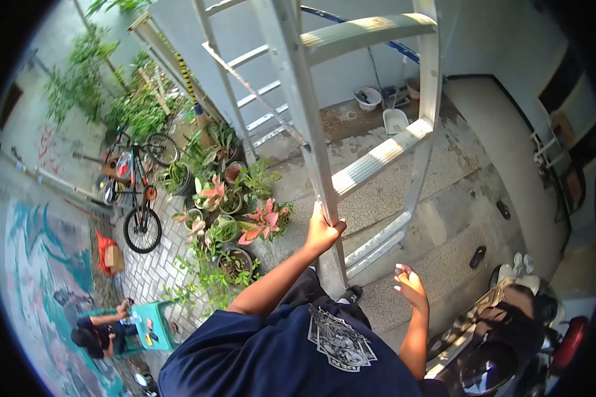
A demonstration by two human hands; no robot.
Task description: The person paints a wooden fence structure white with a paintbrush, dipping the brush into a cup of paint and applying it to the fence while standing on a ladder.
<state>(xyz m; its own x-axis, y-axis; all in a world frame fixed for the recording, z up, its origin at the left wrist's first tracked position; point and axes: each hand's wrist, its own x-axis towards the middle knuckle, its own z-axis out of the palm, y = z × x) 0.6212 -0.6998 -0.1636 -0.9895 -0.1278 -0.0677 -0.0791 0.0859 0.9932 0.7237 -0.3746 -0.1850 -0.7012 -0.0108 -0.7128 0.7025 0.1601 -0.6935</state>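
Note:
An aluminium stepladder [384,157] stands upright in front of me, its legs on the tiled floor. My left hand [324,230] is wrapped round its near left rail, low in the view. To the right of the ladder, my right hand [410,286] is raised in the air, fingers apart and slightly curled, touching nothing. The ladder's lowest visible rungs lie just above and left of that hand. Potted plants [266,220] with pink and green leaves stand left of my left hand.
A bicycle [139,192] stands at the left. Below it, a person [93,334] sits by a turquoise table [157,325]. White basins [395,122] lie behind the ladder. Loose sandals [477,257] and a shoe rack [457,344] are at the right.

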